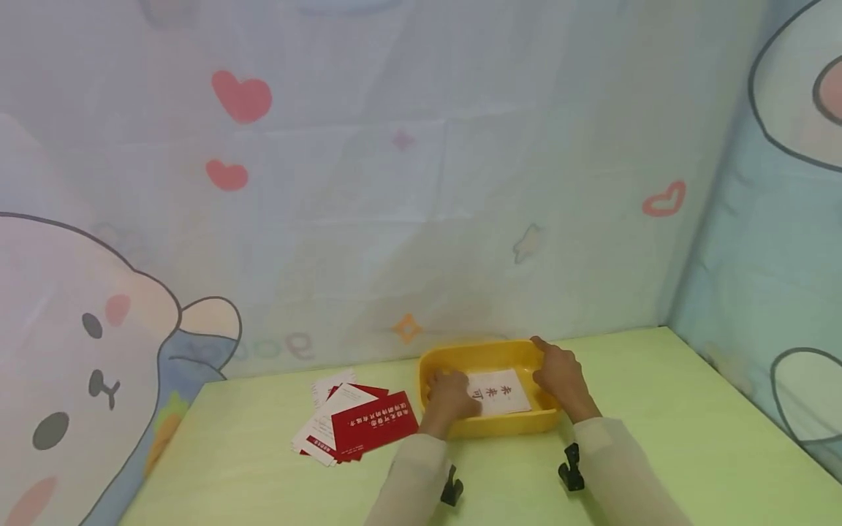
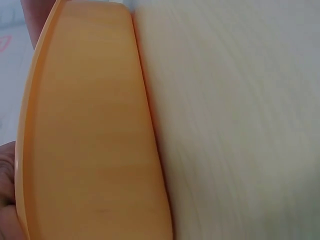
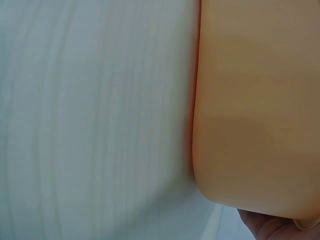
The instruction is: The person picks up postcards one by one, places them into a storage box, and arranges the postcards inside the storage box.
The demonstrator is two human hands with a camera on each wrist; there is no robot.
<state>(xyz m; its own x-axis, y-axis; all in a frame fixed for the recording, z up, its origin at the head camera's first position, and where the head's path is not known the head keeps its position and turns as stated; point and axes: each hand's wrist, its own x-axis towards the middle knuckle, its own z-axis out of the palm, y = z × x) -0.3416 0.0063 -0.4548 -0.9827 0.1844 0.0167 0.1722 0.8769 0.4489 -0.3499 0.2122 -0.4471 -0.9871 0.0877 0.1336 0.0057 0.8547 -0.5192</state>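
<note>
A shallow yellow plastic tray (image 1: 506, 425) rests on the table near the backdrop. Inside it lies a white card (image 1: 503, 394) printed with dark characters. My left hand (image 1: 450, 398) reaches over the near wall into the tray's left end, its thumb at the card's left edge; its fingertips are partly hidden, and I cannot tell whether they pinch the card. At the right end, my right hand (image 1: 562, 376) grips the rim, fingers outside and thumb inside. The tray's near wall (image 2: 95, 125) fills much of the left wrist view and also shows as an orange-looking wall (image 3: 255, 110) in the right wrist view.
Left of the tray, several red and white cards lie overlapped in a fanned pile, a red card (image 1: 375, 426) on top. The pale green table (image 1: 658, 424) meets a printed cloth backdrop (image 1: 368, 219) behind and at the right. Black clips (image 1: 572, 467) sit by both wrists.
</note>
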